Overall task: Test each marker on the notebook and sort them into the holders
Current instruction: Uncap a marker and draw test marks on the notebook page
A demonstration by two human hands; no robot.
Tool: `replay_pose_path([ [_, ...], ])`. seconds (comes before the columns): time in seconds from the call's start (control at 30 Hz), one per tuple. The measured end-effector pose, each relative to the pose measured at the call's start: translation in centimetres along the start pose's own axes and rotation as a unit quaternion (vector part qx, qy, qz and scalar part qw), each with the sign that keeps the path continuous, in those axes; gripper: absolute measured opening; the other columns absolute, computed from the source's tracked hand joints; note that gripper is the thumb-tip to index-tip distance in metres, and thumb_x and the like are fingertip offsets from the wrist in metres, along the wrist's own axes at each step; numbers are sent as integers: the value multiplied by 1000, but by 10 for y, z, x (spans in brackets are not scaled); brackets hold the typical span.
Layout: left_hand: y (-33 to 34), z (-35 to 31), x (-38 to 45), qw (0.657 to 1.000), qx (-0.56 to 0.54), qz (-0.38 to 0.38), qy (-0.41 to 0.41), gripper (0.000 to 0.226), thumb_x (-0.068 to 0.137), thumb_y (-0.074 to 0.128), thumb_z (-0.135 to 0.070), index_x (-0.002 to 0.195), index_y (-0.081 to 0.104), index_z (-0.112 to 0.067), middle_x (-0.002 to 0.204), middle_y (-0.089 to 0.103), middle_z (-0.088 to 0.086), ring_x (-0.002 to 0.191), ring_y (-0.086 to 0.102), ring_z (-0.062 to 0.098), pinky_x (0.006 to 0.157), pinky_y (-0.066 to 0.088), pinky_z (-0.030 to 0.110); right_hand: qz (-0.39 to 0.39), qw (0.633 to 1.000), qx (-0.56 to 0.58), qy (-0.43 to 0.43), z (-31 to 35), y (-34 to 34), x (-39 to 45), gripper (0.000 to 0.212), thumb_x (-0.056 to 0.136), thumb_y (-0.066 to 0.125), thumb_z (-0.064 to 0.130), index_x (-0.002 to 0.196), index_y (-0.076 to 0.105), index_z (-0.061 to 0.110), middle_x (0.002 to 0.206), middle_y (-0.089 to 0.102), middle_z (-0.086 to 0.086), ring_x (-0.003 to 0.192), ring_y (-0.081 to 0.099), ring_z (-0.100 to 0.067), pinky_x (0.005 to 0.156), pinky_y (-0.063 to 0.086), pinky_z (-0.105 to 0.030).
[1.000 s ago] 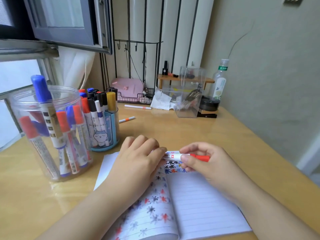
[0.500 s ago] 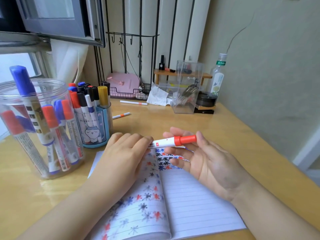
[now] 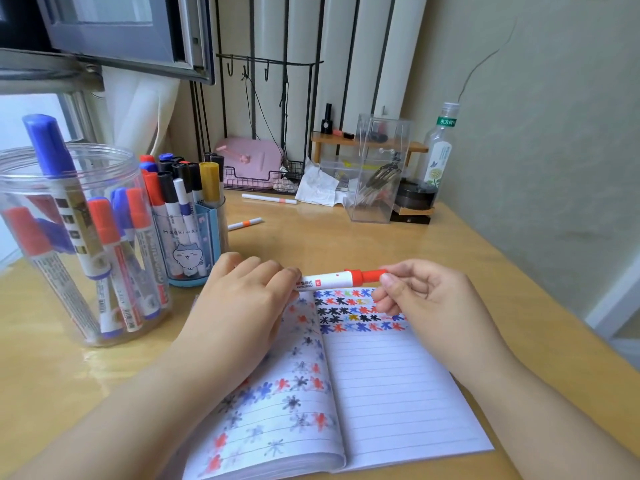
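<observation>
Marker (image 3: 332, 279) under test: white barrel with printed lettering and a small red label, red cap on its right end, held level just above the top edge of the open notebook (image 3: 398, 393). Left hand (image 3: 239, 303) lies knuckles-up over the left page, fingers curled round the barrel's left end. Right hand (image 3: 426, 299) pinches the red cap between thumb and forefinger, remaining fingers curled underneath. Cap appears seated on the barrel, with a narrow step showing at the join.

Notebook lies open on the wooden desk (image 3: 311, 237), lined pages. Right page carries rows of small star-shaped marks in black, blue, red and a few other colours along its top lines; the left page shows fainter star marks in red, blue and black down its length.

Clear round jar (image 3: 69, 334) stands at the far left, holding red- and blue-capped markers leaning at angles. Blue holder (image 3: 211, 244) with a cartoon face stands just right of it, holding upright markers with black, red, blue and yellow caps. Two thin white pens (image 3: 245, 224) lie loose on the desk behind the holders.
</observation>
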State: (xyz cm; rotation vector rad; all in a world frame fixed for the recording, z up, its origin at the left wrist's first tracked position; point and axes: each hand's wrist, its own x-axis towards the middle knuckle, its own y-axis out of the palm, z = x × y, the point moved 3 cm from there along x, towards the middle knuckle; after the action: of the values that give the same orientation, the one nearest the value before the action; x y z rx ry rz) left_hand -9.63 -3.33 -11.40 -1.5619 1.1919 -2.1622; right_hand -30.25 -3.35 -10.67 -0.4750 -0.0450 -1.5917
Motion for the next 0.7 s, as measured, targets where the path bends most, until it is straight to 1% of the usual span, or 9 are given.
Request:
replay_pose_path([
  [0.07, 1, 0, 0, 1000, -3, -3, 1, 27, 85, 45, -20, 89, 67, -6, 68, 61, 2, 59, 56, 27, 67, 32, 35, -23, 999, -34, -10, -1, 4, -3, 19, 93, 54, 5, 89, 64, 21, 69, 71, 3, 65, 67, -5, 64, 53, -18],
  [0.1, 1, 0, 0, 1000, -5, -5, 1, 25, 84, 46, -18, 88, 68, -6, 67, 61, 3, 59, 56, 27, 67, 32, 34, -31, 997, -65, -19, -1, 7, -5, 20, 93, 53, 6, 94, 65, 22, 73, 72, 5, 70, 69, -4, 68, 55, -19],
  [0.2, 1, 3, 1, 1000, 0, -7, 0, 17, 72, 59, -7, 86, 68, -3, 65, 61, 4, 56, 56, 27, 68, 30, 31, -32, 988, -146, -48, -5, 16, -12, 29, 94, 51, 10, 120, 64, 17, 90, 73, 6, 85, 70, -11, 80, 56, -30],
  [0.23, 2, 4, 1, 1000, 3, -6, 1, 19, 67, 62, -5, 85, 69, -3, 64, 61, 4, 56, 56, 27, 69, 30, 30, -30, 986, -155, -49, -6, 18, -13, 33, 94, 51, 11, 126, 60, 16, 96, 73, 6, 89, 69, -11, 84, 55, -29],
  [0.33, 5, 7, 1, 1000, 7, 1, 0, 25, 61, 66, 3, 86, 69, -1, 64, 61, 5, 56, 57, 28, 70, 31, 30, -22, 989, -143, -34, -8, 21, -14, 39, 94, 52, 8, 132, 53, 15, 110, 69, 6, 98, 62, 4, 85, 45, -6],
  [0.37, 6, 8, 1, 1000, 8, 2, 1, 27, 60, 65, 2, 87, 69, 0, 64, 61, 5, 55, 57, 28, 71, 31, 30, -17, 991, -134, -26, -7, 22, -14, 39, 94, 51, 7, 133, 53, 15, 112, 68, 6, 100, 60, 8, 85, 42, -3],
  [0.53, 7, 10, 2, 1000, 4, 6, 7, 30, 58, 63, -2, 88, 69, 1, 64, 62, 6, 55, 57, 27, 71, 32, 30, -10, 997, -71, -4, -7, 23, -14, 39, 93, 52, 4, 130, 54, 16, 109, 66, 11, 98, 59, 15, 88, 43, -5],
  [0.63, 7, 4, 1, 1000, 3, 9, 23, 29, 59, 61, -1, 86, 69, 0, 64, 61, 6, 54, 56, 27, 69, 32, 30, 6, 996, -87, -14, -7, 28, -18, 38, 93, 55, 7, 128, 56, 21, 99, 60, 28, 93, 57, 19, 83, 43, -3],
  [0.7, 7, 3, 1, 999, 3, 15, 32, 28, 60, 60, -1, 86, 70, -1, 63, 61, 5, 54, 55, 27, 68, 33, 30, 15, 995, -96, -15, -11, 31, -19, 37, 92, 56, 7, 127, 58, 18, 93, 56, 34, 91, 59, 18, 78, 40, -1],
])
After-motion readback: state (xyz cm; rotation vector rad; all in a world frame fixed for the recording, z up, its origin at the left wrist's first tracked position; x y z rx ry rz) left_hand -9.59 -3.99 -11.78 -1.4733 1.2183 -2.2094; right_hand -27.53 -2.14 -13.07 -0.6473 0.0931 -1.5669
